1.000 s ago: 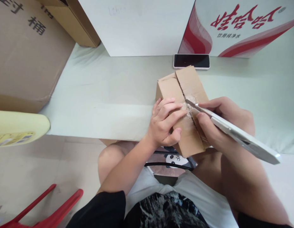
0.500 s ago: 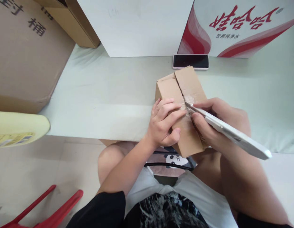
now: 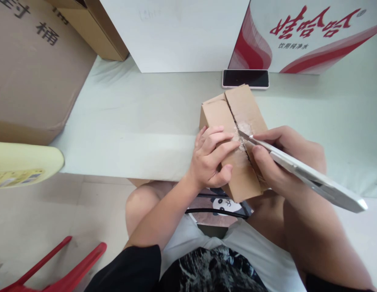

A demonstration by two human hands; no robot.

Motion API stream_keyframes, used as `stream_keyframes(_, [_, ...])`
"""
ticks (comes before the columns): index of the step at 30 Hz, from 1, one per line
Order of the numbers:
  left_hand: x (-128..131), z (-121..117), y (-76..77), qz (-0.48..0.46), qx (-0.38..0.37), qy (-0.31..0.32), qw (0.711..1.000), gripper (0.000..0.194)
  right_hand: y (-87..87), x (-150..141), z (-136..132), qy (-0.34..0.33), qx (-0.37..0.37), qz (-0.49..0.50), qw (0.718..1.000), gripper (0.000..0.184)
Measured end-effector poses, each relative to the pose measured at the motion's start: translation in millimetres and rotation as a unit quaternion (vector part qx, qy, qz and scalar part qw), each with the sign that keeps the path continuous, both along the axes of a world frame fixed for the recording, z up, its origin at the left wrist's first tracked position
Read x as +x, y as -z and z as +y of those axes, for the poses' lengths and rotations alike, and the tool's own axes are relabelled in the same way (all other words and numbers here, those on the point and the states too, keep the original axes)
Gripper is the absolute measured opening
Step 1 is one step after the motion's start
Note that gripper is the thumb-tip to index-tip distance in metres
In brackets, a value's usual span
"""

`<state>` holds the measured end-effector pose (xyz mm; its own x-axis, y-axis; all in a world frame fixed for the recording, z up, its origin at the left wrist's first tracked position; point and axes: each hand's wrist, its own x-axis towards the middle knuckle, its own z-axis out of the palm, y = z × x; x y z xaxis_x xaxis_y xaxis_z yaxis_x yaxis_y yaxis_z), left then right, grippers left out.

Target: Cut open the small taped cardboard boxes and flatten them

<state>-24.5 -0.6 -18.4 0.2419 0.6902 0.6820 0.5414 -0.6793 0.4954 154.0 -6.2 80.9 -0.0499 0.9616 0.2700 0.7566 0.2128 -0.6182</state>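
Table (image 3: 130,121): covered in pale green, spread beneath most of what shows.
Brown carton (image 3: 39,85): at the far left, dark characters on its side.
White box (image 3: 185,34): stands along the back of the table.
Printed box (image 3: 304,52): just right of the white one, with red lettering and red waves.
Small cardboard box (image 3: 241,163): at the table's front edge, its near end jutting out over the lap, a dark seam running down its top.
Right hand (image 3: 299,148): closed around a cutter knife (image 3: 313,178), thumb and fingers pinching near the blade end.
Left hand (image 3: 211,156): half open, fingers slightly spread and laid over the small box's left side, steadying it.
Knife blade: slanted, tip at the seam; how deep it sits is unclear.
Phone (image 3: 245,78): flat, screen dark, just beyond the small box.
Clear tape (image 3: 244,129): wrinkled, beside the blade tip.
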Motion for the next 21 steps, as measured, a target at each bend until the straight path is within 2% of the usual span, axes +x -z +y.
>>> stream_keyframes(4, [0.6, 0.5, -1.1, -0.014, 0.013, 0.001, 1.0, 0.05, 2.0, 3.0, 3.5, -0.028, 0.0, -0.017, 0.999, 0.014])
stream_keyframes(10, [1.8, 1.2, -3.0, -0.027, 0.027, 0.001, 0.999, 0.048, -3.1, -2.4, -1.4, 0.008, -0.016, -0.007, 1.0, 0.013])
stream_keyframes(15, [2.0, 1.5, -2.4, -0.029, 0.029, -0.002, 0.999, 0.047, -0.7, -1.6, -1.7, -0.006, 0.005, -0.001, 1.0, 0.012])
stream_keyframes(21, [1.2, 1.5, -1.5, -0.029, 0.023, 0.001, 0.999, 0.05, -3.5, -5.0, -5.7, 0.016, -0.015, 0.006, 1.0, 0.012])
